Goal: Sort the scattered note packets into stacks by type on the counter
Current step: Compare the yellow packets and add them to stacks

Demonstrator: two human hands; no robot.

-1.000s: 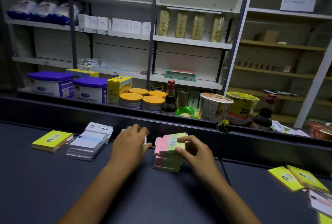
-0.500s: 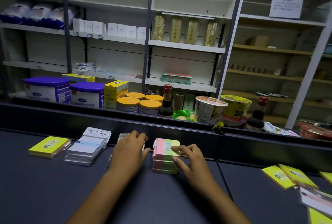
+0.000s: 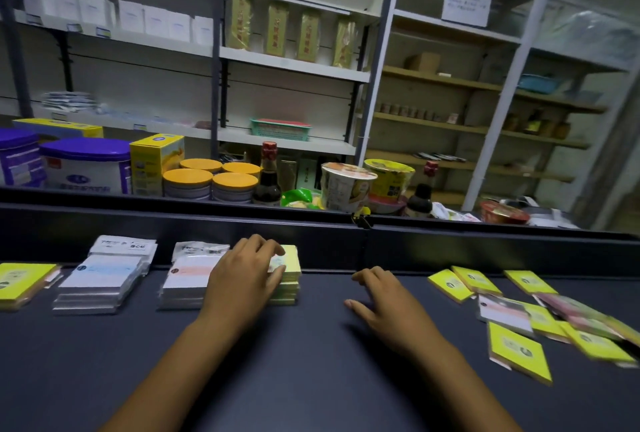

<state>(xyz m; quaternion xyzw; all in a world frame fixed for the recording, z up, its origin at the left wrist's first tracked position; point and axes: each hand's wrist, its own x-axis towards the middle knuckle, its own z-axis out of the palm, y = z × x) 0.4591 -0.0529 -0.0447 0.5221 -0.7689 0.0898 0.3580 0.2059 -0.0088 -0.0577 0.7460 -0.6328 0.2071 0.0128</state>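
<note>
Sorted stacks line the back of the dark counter (image 3: 311, 372): a yellow-green stack (image 3: 20, 279) at far left, a white-and-blue stack (image 3: 104, 276), a white-and-pink stack (image 3: 188, 276), and a pastel multicolour stack (image 3: 289, 279). My left hand (image 3: 242, 279) rests on top of the pastel stack, fingers curved over it and covering its left part. My right hand (image 3: 384, 300) hovers empty over the counter, fingers loosely spread. Scattered packets (image 3: 519, 348) lie to the right: several yellow-green ones, a white-and-pink one (image 3: 502, 314) and a pastel one (image 3: 575, 310).
A raised dark ledge (image 3: 450, 244) runs along the counter's back edge. Behind it stand tins (image 3: 86, 168), orange-lidded jars (image 3: 211, 179), sauce bottles (image 3: 268, 175) and noodle cups (image 3: 346, 186). Shelving fills the wall beyond.
My right hand let go of the pastel stack and moved right, now empty. My left hand shifted right from the white-and-pink stack onto the pastel stack. The view swung right, revealing more scattered packets.
</note>
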